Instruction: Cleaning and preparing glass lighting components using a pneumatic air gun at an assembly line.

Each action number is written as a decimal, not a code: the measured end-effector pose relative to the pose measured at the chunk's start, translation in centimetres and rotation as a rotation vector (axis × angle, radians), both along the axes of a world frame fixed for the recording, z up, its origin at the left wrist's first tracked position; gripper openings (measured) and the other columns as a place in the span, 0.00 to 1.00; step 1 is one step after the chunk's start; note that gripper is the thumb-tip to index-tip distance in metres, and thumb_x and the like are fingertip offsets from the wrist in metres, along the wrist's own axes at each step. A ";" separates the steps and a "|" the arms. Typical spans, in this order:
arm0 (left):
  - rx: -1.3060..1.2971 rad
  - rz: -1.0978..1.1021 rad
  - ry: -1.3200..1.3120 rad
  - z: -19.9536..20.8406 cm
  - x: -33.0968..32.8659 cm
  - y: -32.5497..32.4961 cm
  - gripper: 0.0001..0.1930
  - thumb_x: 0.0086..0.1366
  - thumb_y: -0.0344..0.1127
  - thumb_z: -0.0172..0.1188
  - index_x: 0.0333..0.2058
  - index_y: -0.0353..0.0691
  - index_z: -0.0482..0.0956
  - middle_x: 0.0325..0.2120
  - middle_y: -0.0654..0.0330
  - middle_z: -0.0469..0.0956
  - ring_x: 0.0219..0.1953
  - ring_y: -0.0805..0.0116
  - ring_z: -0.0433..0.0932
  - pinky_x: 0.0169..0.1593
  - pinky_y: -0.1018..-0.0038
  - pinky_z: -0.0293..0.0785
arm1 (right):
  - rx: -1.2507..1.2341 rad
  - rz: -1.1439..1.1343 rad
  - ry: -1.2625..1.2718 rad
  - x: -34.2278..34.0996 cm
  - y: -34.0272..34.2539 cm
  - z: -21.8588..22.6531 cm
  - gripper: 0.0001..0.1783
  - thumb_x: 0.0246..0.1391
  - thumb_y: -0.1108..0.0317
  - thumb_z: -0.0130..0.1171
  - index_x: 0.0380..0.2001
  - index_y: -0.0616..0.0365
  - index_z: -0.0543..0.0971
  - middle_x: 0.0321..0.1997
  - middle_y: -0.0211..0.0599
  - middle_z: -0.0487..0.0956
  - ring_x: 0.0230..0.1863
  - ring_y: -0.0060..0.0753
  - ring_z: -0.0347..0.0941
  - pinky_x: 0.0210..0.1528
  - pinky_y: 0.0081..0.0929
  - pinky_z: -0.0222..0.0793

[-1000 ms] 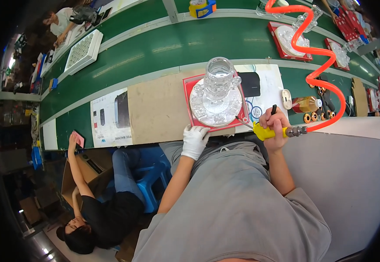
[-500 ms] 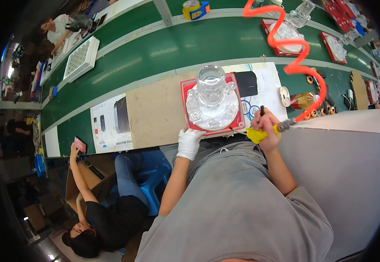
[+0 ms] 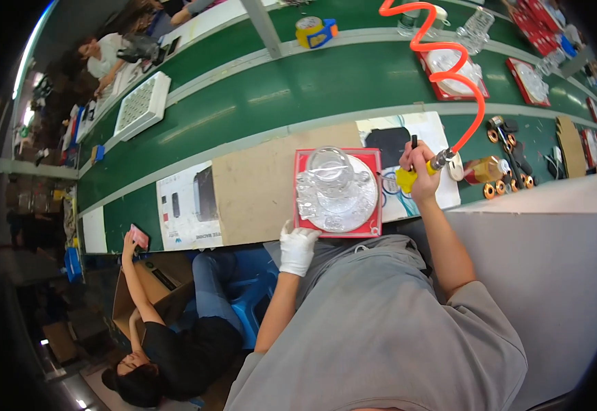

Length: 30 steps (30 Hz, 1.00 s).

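In front of me lies a shallow red box (image 3: 374,231) holding a round clear glass dish (image 3: 361,209). A clear glass vessel with a domed top (image 3: 330,168) stands on the dish, and small clear glass pieces (image 3: 307,206) sit along the left side. My left hand (image 3: 296,251), in a white glove, grips the box's near left corner. Bare, my right hand (image 3: 422,175) is closed around a yellow air blow gun (image 3: 406,180). Its thin nozzle points left at the box's right edge. An orange coiled hose (image 3: 477,116) runs up from the gun.
Flattened cardboard (image 3: 254,185) covers the bench. To the right are a bottle of amber liquid (image 3: 483,170) and copper-coloured rings (image 3: 490,190). Beyond are a tape dispenser (image 3: 315,32), a white tray (image 3: 142,107) and another red box (image 3: 453,72). A seated co-worker (image 3: 175,349) is at my left.
The red box has turned to lie squarer to me. My right hand has moved the blow gun farther along its right side. My left hand has shifted to the near left corner.
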<state>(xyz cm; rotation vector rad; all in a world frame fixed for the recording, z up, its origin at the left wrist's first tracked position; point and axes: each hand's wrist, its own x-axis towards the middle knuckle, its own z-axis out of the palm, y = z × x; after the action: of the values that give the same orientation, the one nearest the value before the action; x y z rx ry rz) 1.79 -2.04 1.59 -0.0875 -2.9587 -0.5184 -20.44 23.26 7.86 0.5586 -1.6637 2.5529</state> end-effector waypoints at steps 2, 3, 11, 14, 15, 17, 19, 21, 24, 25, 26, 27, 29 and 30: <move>-0.002 0.017 0.030 0.3 0.2 0.7 0.07 0.51 0.34 0.61 0.31 0.50 0.82 0.27 0.64 0.79 0.36 0.66 0.78 0.56 0.52 0.63 | -0.044 -0.011 -0.054 -1.3 -1.7 1.0 0.11 0.60 0.70 0.47 0.23 0.59 0.65 0.28 0.33 0.65 0.23 0.20 0.59 0.26 0.18 0.53; -0.008 0.040 0.041 0.2 0.2 1.1 0.07 0.51 0.34 0.61 0.31 0.50 0.82 0.27 0.64 0.79 0.36 0.66 0.78 0.56 0.52 0.63 | -0.050 0.012 -0.044 -2.1 -2.3 0.8 0.11 0.60 0.70 0.47 0.23 0.59 0.65 0.28 0.33 0.65 0.23 0.20 0.59 0.26 0.18 0.53; 0.164 0.047 0.067 -0.7 0.1 2.5 0.08 0.51 0.38 0.63 0.30 0.46 0.80 0.27 0.60 0.77 0.35 0.60 0.76 0.43 0.63 0.69 | -0.351 0.087 -0.272 -6.7 -10.0 0.3 0.10 0.58 0.71 0.50 0.22 0.58 0.67 0.29 0.34 0.68 0.21 0.22 0.60 0.24 0.21 0.58; 0.185 0.012 0.035 -1.2 0.3 2.3 0.09 0.50 0.40 0.64 0.30 0.46 0.79 0.28 0.59 0.76 0.35 0.61 0.76 0.41 0.63 0.70 | -0.556 0.290 -0.382 -7.0 -11.6 -0.4 0.09 0.58 0.66 0.53 0.25 0.55 0.69 0.27 0.31 0.70 0.21 0.23 0.61 0.25 0.21 0.60; 0.211 0.009 0.009 -1.4 0.3 2.2 0.10 0.49 0.40 0.64 0.30 0.46 0.79 0.28 0.59 0.76 0.35 0.61 0.76 0.40 0.63 0.70 | -0.433 0.169 -0.421 -6.8 -11.2 -0.4 0.07 0.57 0.65 0.54 0.28 0.54 0.72 0.25 0.28 0.70 0.21 0.21 0.61 0.24 0.20 0.59; 0.199 0.036 0.057 -1.4 0.2 2.3 0.11 0.49 0.41 0.65 0.30 0.46 0.78 0.28 0.59 0.76 0.34 0.60 0.75 0.39 0.63 0.70 | -0.243 0.064 -0.376 -6.9 -8.8 -1.1 0.10 0.59 0.61 0.50 0.29 0.56 0.73 0.26 0.26 0.65 0.24 0.17 0.57 0.23 0.16 0.48; 0.176 0.076 0.083 -1.6 0.6 2.1 0.13 0.48 0.43 0.65 0.31 0.46 0.76 0.27 0.59 0.74 0.34 0.60 0.75 0.39 0.63 0.70 | -0.326 -0.008 -0.370 -4.9 -7.5 1.2 0.05 0.58 0.68 0.52 0.28 0.53 0.71 0.23 0.20 0.63 0.21 0.14 0.54 0.22 0.13 0.49; 0.147 0.072 0.124 -1.8 0.6 2.0 0.15 0.47 0.44 0.65 0.32 0.45 0.75 0.28 0.60 0.73 0.34 0.59 0.74 0.38 0.64 0.70 | -0.284 0.034 -0.253 -4.9 -3.7 -1.0 0.06 0.59 0.68 0.51 0.28 0.53 0.69 0.27 0.25 0.66 0.24 0.16 0.55 0.27 0.16 0.53; 0.123 0.091 0.140 -1.6 1.0 1.6 0.15 0.47 0.47 0.64 0.30 0.45 0.75 0.28 0.60 0.73 0.34 0.61 0.74 0.38 0.65 0.70 | -0.205 0.040 -0.178 -3.1 -1.1 -1.3 0.08 0.60 0.65 0.50 0.29 0.55 0.68 0.35 0.31 0.70 0.25 0.18 0.56 0.29 0.19 0.55; 0.122 0.077 0.131 -1.7 0.8 1.4 0.15 0.47 0.48 0.64 0.29 0.45 0.75 0.28 0.60 0.73 0.33 0.61 0.74 0.37 0.65 0.70 | -0.165 -0.012 -0.187 -2.8 0.2 -1.8 0.09 0.60 0.64 0.50 0.29 0.56 0.68 0.39 0.33 0.71 0.25 0.18 0.57 0.30 0.19 0.55; 0.119 0.088 0.138 -1.9 0.6 1.4 0.15 0.47 0.48 0.64 0.29 0.45 0.75 0.28 0.60 0.73 0.33 0.61 0.74 0.37 0.65 0.70 | -0.160 -0.036 -0.194 -2.3 1.3 -1.9 0.09 0.60 0.63 0.49 0.29 0.56 0.68 0.41 0.34 0.71 0.26 0.19 0.57 0.30 0.18 0.56; 0.106 0.085 0.137 -2.0 0.5 1.4 0.15 0.47 0.48 0.63 0.29 0.45 0.75 0.27 0.61 0.74 0.32 0.61 0.75 0.36 0.64 0.70 | -0.156 -0.055 -0.202 -1.9 2.0 -1.9 0.10 0.60 0.63 0.49 0.29 0.56 0.67 0.43 0.35 0.71 0.26 0.19 0.57 0.31 0.18 0.56; 0.086 0.091 0.143 -2.1 0.3 0.8 0.15 0.47 0.48 0.63 0.28 0.45 0.75 0.26 0.61 0.74 0.31 0.61 0.75 0.35 0.64 0.71 | -0.183 -0.034 -0.232 -1.5 3.1 -2.1 0.11 0.61 0.62 0.49 0.28 0.56 0.67 0.44 0.34 0.71 0.27 0.20 0.58 0.32 0.18 0.56; 0.059 0.095 0.145 -1.9 0.2 0.5 0.15 0.47 0.49 0.63 0.27 0.45 0.76 0.25 0.61 0.74 0.30 0.61 0.75 0.34 0.63 0.71 | -0.199 -0.055 -0.258 -1.2 3.1 -1.9 0.11 0.61 0.62 0.48 0.28 0.56 0.67 0.43 0.33 0.71 0.27 0.21 0.58 0.33 0.18 0.56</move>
<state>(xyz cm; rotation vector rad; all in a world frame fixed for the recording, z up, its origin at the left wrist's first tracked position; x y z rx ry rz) 1.98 -1.57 -0.36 0.0210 -2.7888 -0.5603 -21.64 26.34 5.98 0.1740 -1.4382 2.8039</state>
